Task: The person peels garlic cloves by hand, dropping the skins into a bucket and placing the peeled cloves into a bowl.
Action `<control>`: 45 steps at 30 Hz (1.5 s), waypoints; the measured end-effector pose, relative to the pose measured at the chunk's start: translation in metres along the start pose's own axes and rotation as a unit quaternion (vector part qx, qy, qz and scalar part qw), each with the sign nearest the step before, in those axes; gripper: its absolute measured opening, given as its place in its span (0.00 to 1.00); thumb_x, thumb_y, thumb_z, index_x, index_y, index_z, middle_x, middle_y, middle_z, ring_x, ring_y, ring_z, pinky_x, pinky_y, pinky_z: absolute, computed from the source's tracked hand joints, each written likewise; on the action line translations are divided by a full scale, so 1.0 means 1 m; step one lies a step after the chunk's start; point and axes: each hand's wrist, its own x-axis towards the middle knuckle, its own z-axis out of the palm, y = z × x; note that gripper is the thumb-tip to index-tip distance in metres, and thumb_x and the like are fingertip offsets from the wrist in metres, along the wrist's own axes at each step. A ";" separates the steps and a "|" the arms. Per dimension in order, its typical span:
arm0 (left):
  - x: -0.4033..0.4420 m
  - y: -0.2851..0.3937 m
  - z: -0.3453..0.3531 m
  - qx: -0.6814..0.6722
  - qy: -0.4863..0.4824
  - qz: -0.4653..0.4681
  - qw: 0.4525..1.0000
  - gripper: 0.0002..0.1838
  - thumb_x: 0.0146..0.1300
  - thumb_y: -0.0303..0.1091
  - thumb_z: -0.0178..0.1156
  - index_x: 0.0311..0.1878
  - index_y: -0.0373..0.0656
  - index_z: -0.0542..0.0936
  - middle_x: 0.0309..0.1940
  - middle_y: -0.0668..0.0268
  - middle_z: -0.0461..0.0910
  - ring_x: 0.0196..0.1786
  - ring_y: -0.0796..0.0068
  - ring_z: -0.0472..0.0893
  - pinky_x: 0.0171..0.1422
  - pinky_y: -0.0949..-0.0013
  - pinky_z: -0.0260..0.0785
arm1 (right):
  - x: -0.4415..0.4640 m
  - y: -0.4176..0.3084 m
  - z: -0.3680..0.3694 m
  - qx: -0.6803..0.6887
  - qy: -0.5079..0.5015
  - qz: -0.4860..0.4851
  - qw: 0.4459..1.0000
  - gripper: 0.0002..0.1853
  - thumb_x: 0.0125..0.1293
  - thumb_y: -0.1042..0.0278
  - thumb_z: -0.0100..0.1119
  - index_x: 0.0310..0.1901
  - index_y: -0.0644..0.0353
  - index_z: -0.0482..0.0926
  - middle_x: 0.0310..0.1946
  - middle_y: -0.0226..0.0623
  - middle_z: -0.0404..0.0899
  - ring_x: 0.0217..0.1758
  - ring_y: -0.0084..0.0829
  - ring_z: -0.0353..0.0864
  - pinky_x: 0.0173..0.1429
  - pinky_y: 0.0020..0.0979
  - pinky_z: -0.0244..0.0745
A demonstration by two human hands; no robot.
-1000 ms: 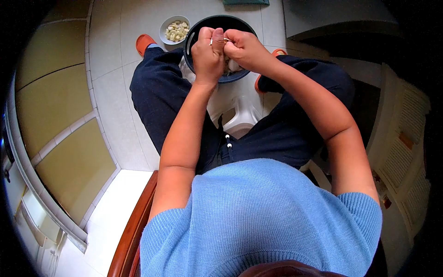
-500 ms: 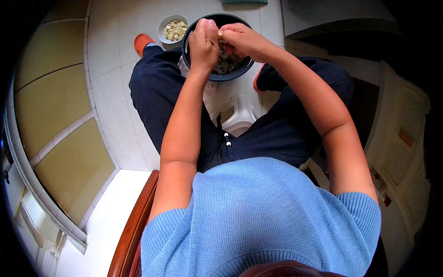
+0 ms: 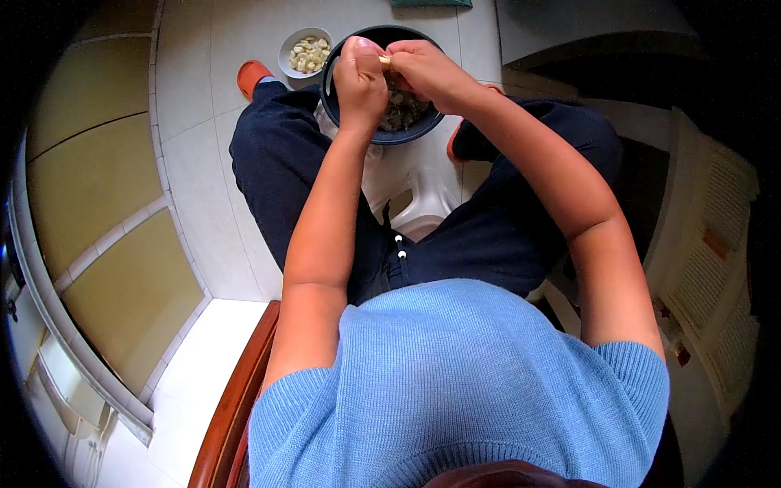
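Over a dark bucket (image 3: pixel 411 138), both of my hands meet with closed fingers. A small pale garlic clove (image 3: pixel 385 60) shows between the fingertips of my left hand (image 3: pixel 360 85) and my right hand (image 3: pixel 431 75), and both appear to pinch it. Grey-white papery skins (image 3: pixel 400 114) lie inside the bucket below; part of them is hidden by my hands. To the left of the bucket stands a white bowl (image 3: pixel 284 61) holding several peeled, cream-coloured cloves (image 3: pixel 309 55).
The bucket rests on a white plastic stool (image 3: pixel 429 199) between my knees. Orange shoes (image 3: pixel 250 80) are on the tiled floor (image 3: pixel 183 98). A wooden chair edge (image 3: pixel 240 390) is at lower left, dark furniture (image 3: pixel 594 41) at upper right, a green item (image 3: pixel 431 2) at the top.
My hands have shifted slightly, and more of the pale clove now shows between the fingertips. The bowl and bucket stay in place.
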 end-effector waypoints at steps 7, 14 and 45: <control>0.005 0.008 -0.010 -0.224 -0.019 -0.184 0.957 0.20 0.70 0.48 0.37 0.34 0.41 0.70 0.21 0.70 0.68 0.23 0.82 0.67 0.28 0.78 0.60 | 0.001 -0.018 -0.016 -0.004 -0.075 0.025 0.997 0.11 0.60 0.61 0.46 0.29 0.58 0.74 0.19 0.28 0.68 0.19 0.18 0.62 0.21 0.20 0.54; 0.014 -0.016 -0.027 -0.127 -0.056 -0.173 0.975 0.16 0.71 0.45 0.39 0.39 0.43 0.70 0.29 0.66 0.78 0.24 0.83 0.70 0.26 0.80 0.62 | 0.002 -0.019 -0.039 -0.204 -0.024 -0.120 0.971 0.16 0.64 0.63 0.52 0.50 0.61 0.74 0.30 0.29 0.76 0.33 0.19 0.73 0.39 0.19 0.68; -0.078 -0.271 0.109 0.361 -0.494 -0.288 0.737 0.22 0.63 0.34 0.42 0.60 0.39 0.68 0.60 0.51 0.67 0.61 0.58 0.69 0.65 0.61 0.59 | -0.037 -0.104 -0.044 -0.080 0.065 -0.102 0.989 0.11 0.61 0.75 0.47 0.40 0.73 0.75 0.27 0.41 0.79 0.31 0.24 0.76 0.37 0.25 0.72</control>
